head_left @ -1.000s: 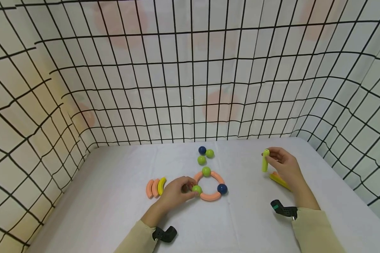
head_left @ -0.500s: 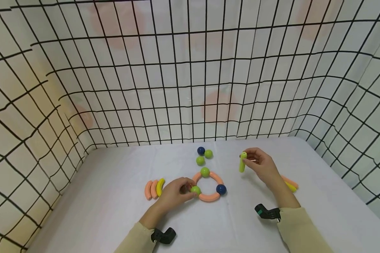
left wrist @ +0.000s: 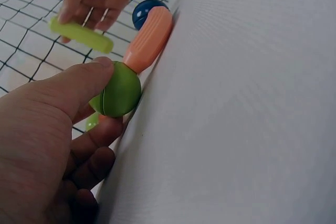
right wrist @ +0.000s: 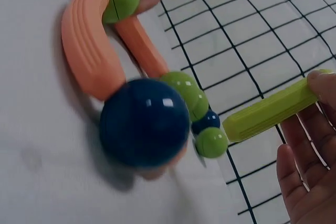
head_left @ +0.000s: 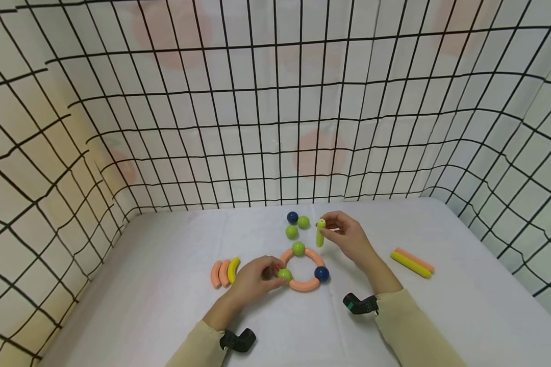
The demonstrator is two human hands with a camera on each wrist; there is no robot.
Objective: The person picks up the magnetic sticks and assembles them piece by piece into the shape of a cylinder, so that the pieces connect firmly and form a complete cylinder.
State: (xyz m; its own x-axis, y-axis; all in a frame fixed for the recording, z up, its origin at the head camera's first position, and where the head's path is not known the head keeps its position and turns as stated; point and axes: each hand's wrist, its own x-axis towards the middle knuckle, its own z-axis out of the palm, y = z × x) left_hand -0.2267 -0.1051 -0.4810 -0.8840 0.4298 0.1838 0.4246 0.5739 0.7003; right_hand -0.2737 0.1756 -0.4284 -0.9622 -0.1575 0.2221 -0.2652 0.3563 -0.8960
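In the head view, a ring of curved orange sticks (head_left: 305, 286) joined by balls lies on the table. My left hand (head_left: 255, 278) pinches the ring's left green ball (head_left: 284, 276) between thumb and fingers; the left wrist view shows that green ball (left wrist: 123, 90) up close. A blue ball (head_left: 322, 273) sits at the ring's right, another green ball (head_left: 298, 248) at its top. My right hand (head_left: 349, 238) holds a straight yellow-green stick (head_left: 320, 233) upright by its upper end, just right of the top ball. In the right wrist view the yellow-green stick (right wrist: 273, 109) points toward the balls.
Behind the ring are a loose blue ball (head_left: 292, 217) and two green balls (head_left: 303, 221). Two curved orange sticks (head_left: 216, 274) and a curved yellow stick (head_left: 233, 270) lie at left. At right lie straight yellow (head_left: 410, 264) and orange sticks. Black-gridded cloth (head_left: 239, 127) encloses the table.
My right hand has carried the yellow-green stick leftward from the right side to beside the ring, uncovering the straight sticks. My left hand keeps its pinch on the green ball.
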